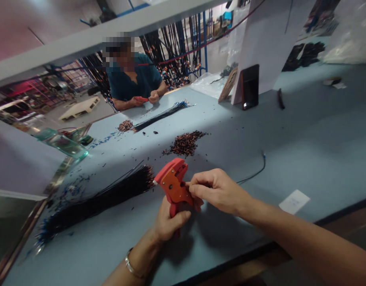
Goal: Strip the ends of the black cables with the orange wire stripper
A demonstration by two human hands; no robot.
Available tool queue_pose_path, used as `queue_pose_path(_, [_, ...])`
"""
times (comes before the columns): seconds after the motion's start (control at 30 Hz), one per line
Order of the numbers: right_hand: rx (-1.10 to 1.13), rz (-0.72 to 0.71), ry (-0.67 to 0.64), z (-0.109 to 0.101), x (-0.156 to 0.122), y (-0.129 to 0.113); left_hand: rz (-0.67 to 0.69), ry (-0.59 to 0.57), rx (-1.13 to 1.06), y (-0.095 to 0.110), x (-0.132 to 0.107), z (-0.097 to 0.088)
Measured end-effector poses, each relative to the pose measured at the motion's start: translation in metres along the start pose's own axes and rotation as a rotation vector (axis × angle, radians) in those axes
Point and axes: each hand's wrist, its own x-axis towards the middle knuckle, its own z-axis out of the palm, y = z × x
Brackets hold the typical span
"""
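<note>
A red and orange wire stripper (177,186) stands tilted in my left hand (171,220), whose fingers are wrapped round its handles. Close to the tool's jaws, my right hand (215,190) is closed in a pinch. From behind this hand a thin black wire (254,173) runs out to the right and curves up to a small blue-tipped end; the pinched end is hidden by the fingers. To the left of the stripper lies a thick bundle of black wires (102,202), with copper-coloured ends near the tool and blue ends at the far left.
Beyond the stripper lies a pile of small dark and copper-coloured bits (187,143). Across the table (314,139) a person (135,83) holds a red tool near another wire bundle (161,115). A phone (250,87), a white paper (295,201) and a glass bottle (66,145) are around.
</note>
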Motion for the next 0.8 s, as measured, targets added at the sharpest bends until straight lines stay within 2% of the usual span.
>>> queue_pose_path(0.8, [-0.039, 0.033, 0.009, 0.0005, -0.0002, -0.0044, -0.008, -0.010, 0.138, 0.0052, 0.0007, 0.0024])
